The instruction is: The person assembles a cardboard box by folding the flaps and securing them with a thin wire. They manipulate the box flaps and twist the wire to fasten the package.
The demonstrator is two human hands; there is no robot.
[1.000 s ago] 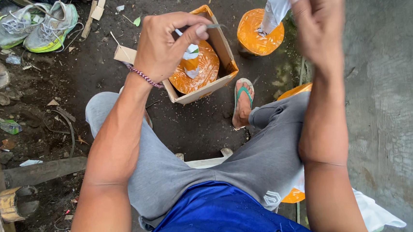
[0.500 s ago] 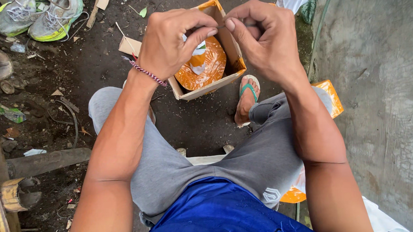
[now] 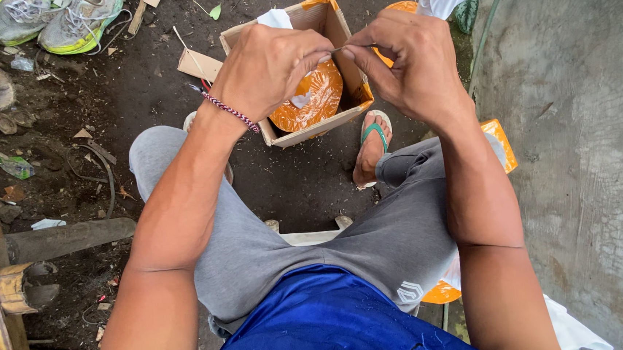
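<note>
Overhead, the left hand (image 3: 267, 68) and right hand (image 3: 409, 62), both curled nearly closed, pinch the ends of a thin wire-like strand (image 3: 352, 47) between fingertips, above a cardboard box (image 3: 330, 20) holding an orange disc (image 3: 313, 98).

A thin, pale sliver (image 3: 350, 47), wire-like, runs level between the fingertips of both hands, pinched at each end; its material cannot be told. It sits toward twelve o'clock in the view, directly above an open brown cardboard box (image 3: 331, 16) with orange-edged flaps. Inside the box lie round orange discs (image 3: 313, 98) under clear wrap, tilted toward five o'clock against the near wall.
</note>
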